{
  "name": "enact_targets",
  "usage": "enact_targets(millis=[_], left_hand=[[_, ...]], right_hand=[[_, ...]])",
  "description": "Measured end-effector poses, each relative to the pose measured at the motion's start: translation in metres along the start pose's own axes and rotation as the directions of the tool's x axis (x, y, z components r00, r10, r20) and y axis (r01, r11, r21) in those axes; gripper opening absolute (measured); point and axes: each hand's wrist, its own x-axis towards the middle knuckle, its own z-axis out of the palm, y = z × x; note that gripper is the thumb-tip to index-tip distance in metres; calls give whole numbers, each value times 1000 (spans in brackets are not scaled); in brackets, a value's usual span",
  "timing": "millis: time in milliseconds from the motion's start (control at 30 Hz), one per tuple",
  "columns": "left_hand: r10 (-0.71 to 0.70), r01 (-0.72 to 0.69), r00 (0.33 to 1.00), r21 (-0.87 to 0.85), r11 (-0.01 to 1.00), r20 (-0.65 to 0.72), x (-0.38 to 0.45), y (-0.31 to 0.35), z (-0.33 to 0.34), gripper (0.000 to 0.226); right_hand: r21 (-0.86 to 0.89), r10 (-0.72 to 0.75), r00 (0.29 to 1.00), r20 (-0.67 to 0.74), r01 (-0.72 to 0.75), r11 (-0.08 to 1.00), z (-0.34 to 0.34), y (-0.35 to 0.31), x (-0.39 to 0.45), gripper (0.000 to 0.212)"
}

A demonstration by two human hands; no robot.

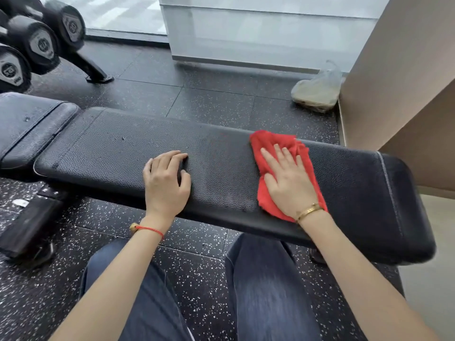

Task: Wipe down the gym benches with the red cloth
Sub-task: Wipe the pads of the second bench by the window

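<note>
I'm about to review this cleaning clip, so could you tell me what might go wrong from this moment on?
The right hand presses flat on the bunched red cloth, so a bunched fold may skip patches of the bench pad. The left hand rests bare on the pad beside a duller, possibly damp strip; it could slip or leave smears. The seat pad at the far left looks untouched and could be missed.

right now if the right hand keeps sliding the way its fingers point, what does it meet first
The right hand points across the bench pad, so it would likely first pass the red cloth and reach the pad's far edge, then open floor.
</note>
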Motion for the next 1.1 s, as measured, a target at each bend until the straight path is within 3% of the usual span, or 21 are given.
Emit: enact_targets(millis=[133, 200, 333, 433, 600, 700, 867, 1100], left_hand=[[-16, 16, 1000, 17, 1000, -3, 0, 4, 1, 38], [-22, 22, 1000, 24, 999, -1, 0, 4, 2, 37], [-21, 21, 1000, 24, 999, 5, 0, 4, 0, 38], [-11, 11, 1000, 21, 1000, 14, -1, 4, -2, 39], [-14, 13, 1000, 28, 1000, 11, -1, 3, 1, 40], [-33, 33, 999, 47, 998, 4, -1, 6, 2, 39], [-23, 22, 1000, 44, 999, 14, 0, 6, 1, 40], [-3, 3, 1000, 21, 1000, 23, -1, 1, -1, 39]], right_hand=[[-28, 310, 951, 8, -309, 951, -12, 22, 45, 59], [-25, 267, 964, 8, -267, 963, -7, -3, 53, 60], [41, -50, 999, 6, 49, 998, 13, -71, 18, 62], [38, -153, 988, 34, 152, 988, 12, -71, -9, 61], [2, -22, 1000, -4, 22, 1000, 3, -30, -33, 61], [15, 52, 998, -25, -52, 999, 11, -59, -25, 62], [62, 15, 1000, -26, -14, 998, 29, -120, -11, 62], [68, 5, 997, -83, 1, 998, 11, -58, -57, 60]])
